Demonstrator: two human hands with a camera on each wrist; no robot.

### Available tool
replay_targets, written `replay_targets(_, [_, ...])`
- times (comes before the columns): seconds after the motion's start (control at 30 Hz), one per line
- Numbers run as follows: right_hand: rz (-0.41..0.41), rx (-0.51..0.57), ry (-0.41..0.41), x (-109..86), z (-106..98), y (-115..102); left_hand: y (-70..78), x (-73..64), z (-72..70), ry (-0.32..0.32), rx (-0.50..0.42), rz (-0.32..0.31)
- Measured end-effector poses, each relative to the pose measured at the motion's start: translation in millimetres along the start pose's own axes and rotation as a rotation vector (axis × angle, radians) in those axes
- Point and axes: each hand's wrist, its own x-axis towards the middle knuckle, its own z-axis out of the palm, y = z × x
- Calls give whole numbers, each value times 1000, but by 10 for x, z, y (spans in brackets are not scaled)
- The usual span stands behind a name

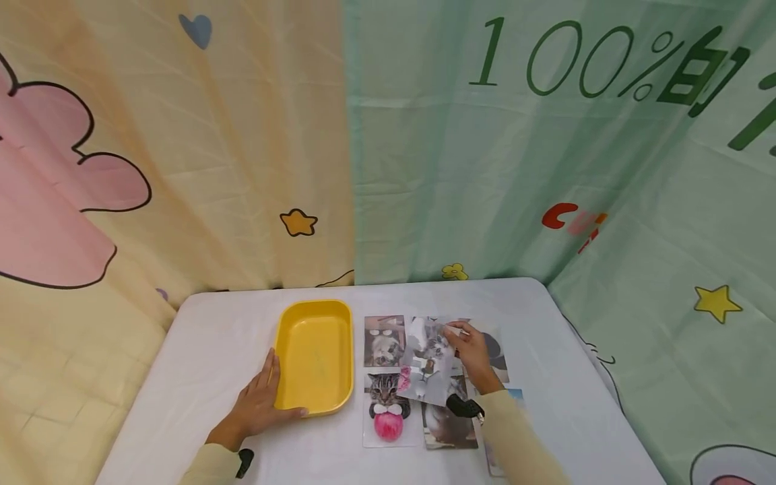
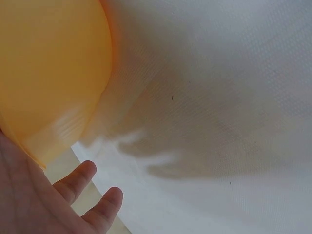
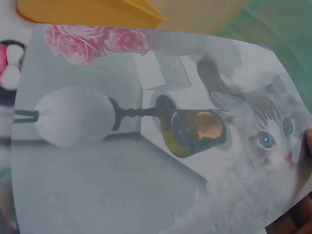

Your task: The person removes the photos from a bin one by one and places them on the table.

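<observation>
My right hand (image 1: 471,350) pinches the edge of a cat picture card (image 1: 428,360) between thumb and fingers. The card is held over other pictures on the table; in the right wrist view the card (image 3: 97,185) shows a blue-eyed cat, pink roses and a glass. My left hand (image 1: 259,403) rests against a yellow plastic tray (image 1: 350,364), fingers straight along its left side, thumb at its near edge. The left wrist view shows the tray's outer wall (image 2: 53,73) with two fingers (image 2: 105,209) extended beside it.
Left of the held card lie a grey cat picture (image 1: 384,343) and a tabby cat picture (image 1: 388,411). A dark picture (image 1: 451,431) lies nearer, and others lie partly under the right arm. The white table (image 1: 339,458) backs onto patterned curtains (image 1: 424,202).
</observation>
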Motion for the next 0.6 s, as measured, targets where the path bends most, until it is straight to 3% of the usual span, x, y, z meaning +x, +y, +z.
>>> replay_targets(0.33, [106,-139,66,-113,-1116,281,-8,-26,-17,-5,14,4])
replay_targets(0.6, [176,-248,31,-222,-1979,395,-3,0,-7,-4,22,5])
